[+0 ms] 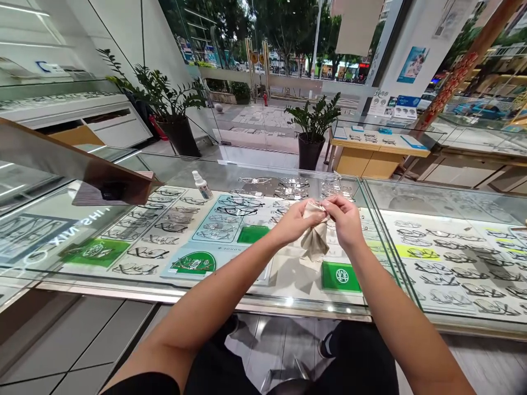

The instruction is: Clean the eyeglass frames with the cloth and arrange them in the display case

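Observation:
A crumpled beige cloth (316, 244) hangs in folds over the glass display case (290, 300). My left hand (297, 220) is closed on the cloth, with thumb and fingers pressing it together near its top. Close beside it, my right hand (345, 219) is pinched at the cloth's upper right edge. Whatever lies between the right fingertips is too small and covered to make out. Beneath the glass, near the right forearm, is a green card with a white emblem (341, 276).
A small white spray bottle (201, 185) stands at the back left. Rows of eyeglasses (241, 208) lie under the glass, with more in the right case (448, 244). A brown panel (74, 164) juts in from the left. Potted plants (312, 134) stand by the window.

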The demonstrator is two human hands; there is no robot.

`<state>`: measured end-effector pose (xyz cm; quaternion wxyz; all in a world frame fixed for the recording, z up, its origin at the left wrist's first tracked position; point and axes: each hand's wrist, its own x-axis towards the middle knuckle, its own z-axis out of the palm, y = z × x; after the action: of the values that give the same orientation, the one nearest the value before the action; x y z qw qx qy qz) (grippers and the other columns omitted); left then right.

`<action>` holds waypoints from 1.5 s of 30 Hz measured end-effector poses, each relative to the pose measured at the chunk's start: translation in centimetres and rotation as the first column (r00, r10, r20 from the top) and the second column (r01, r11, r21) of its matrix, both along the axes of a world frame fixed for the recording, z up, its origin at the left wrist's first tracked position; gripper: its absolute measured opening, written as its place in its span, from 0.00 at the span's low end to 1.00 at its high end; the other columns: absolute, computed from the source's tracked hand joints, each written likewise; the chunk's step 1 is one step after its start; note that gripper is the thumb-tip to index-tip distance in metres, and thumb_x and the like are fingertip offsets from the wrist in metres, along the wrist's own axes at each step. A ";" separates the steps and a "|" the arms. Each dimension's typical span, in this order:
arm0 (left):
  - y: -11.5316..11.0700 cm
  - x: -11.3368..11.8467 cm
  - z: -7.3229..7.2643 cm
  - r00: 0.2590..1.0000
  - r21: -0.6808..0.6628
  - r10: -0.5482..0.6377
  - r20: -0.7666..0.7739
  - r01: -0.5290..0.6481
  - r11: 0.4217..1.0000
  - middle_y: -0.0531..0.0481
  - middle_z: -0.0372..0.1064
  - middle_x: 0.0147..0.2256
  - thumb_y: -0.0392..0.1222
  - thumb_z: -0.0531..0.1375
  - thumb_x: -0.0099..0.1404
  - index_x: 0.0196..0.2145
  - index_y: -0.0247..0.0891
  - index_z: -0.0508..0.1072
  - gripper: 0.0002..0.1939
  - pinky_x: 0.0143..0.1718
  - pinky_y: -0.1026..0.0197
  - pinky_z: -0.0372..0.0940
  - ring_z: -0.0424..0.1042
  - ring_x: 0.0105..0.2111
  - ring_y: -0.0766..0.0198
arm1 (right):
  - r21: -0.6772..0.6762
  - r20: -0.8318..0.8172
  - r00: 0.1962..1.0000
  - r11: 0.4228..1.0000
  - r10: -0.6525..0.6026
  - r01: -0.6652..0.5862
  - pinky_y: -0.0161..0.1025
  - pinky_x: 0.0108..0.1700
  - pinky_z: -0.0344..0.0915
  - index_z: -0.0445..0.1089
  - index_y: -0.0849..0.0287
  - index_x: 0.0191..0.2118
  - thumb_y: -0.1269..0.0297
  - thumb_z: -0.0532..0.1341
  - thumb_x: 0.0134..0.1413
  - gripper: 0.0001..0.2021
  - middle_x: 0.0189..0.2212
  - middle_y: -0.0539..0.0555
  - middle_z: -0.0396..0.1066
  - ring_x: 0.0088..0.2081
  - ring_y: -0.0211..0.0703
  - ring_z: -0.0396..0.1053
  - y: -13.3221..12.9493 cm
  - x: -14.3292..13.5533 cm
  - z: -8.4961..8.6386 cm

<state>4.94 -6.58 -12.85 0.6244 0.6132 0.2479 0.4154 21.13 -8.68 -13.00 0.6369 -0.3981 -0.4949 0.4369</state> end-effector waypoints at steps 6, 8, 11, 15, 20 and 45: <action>0.1 0.1 0.3 0.999 0.076 0.033 0.002 -0.034 0.997 0.56 0.58 0.27 0.72 0.67 0.64 0.29 0.37 0.67 0.33 0.34 0.62 0.54 0.56 0.29 0.68 | 0.042 -0.017 1.000 0.999 -0.001 0.001 0.39 0.37 0.62 0.77 0.54 0.29 0.57 0.73 0.54 0.09 0.27 0.48 0.71 0.30 0.38 0.63 -0.2 0.1 0.3; 0.1 -0.1 0.6 1.000 0.071 0.006 -0.023 -0.005 0.997 0.55 0.61 0.28 0.72 0.66 0.65 0.31 0.36 0.71 0.32 0.34 0.62 0.54 0.57 0.29 0.67 | 0.012 -0.045 0.998 0.999 -0.032 0.033 0.38 0.35 0.61 0.76 0.55 0.28 0.57 0.74 0.52 0.11 0.28 0.48 0.71 0.30 0.38 0.62 0.0 0.3 0.2; 0.2 -0.5 0.7 0.998 0.023 -0.058 -0.041 0.059 0.998 0.53 0.65 0.30 0.67 0.72 0.60 0.37 0.35 0.75 0.30 0.35 0.62 0.55 0.60 0.30 0.67 | -0.045 -0.083 0.995 0.997 -0.060 0.056 0.39 0.35 0.62 0.75 0.54 0.27 0.55 0.75 0.49 0.12 0.29 0.49 0.73 0.30 0.39 0.64 0.1 0.3 0.1; 0.4 -0.4 0.3 0.999 -0.037 -0.033 -0.017 0.032 0.999 0.54 0.66 0.29 0.61 0.78 0.53 0.37 0.35 0.75 0.30 0.33 0.63 0.54 0.61 0.29 0.68 | -0.045 -0.057 0.998 0.998 -0.038 0.036 0.40 0.38 0.65 0.75 0.54 0.29 0.53 0.75 0.48 0.13 0.30 0.50 0.75 0.33 0.41 0.67 0.1 0.1 0.1; 0.4 -0.1 0.0 0.998 -0.002 0.068 -0.020 -0.068 0.998 0.57 0.59 0.26 0.70 0.72 0.59 0.32 0.36 0.71 0.32 0.30 0.63 0.48 0.54 0.26 0.70 | -0.036 -0.020 0.999 0.999 0.025 -0.026 0.39 0.38 0.65 0.76 0.54 0.30 0.51 0.75 0.50 0.13 0.30 0.49 0.74 0.32 0.40 0.66 0.0 0.0 0.1; 0.7 0.0 0.0 0.988 -0.163 0.148 0.052 -0.137 0.977 0.57 0.63 0.24 0.63 0.78 0.51 0.28 0.36 0.72 0.30 0.28 0.64 0.53 0.58 0.24 0.72 | 0.013 0.025 1.000 1.000 0.010 -0.011 0.39 0.38 0.65 0.74 0.54 0.32 0.46 0.74 0.53 0.18 0.30 0.48 0.72 0.32 0.39 0.65 0.2 -0.4 -0.5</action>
<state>4.96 -5.84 -12.82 0.6476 0.5285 0.3033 0.4575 20.77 -8.50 -13.53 0.6312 -0.3965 -0.5077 0.4320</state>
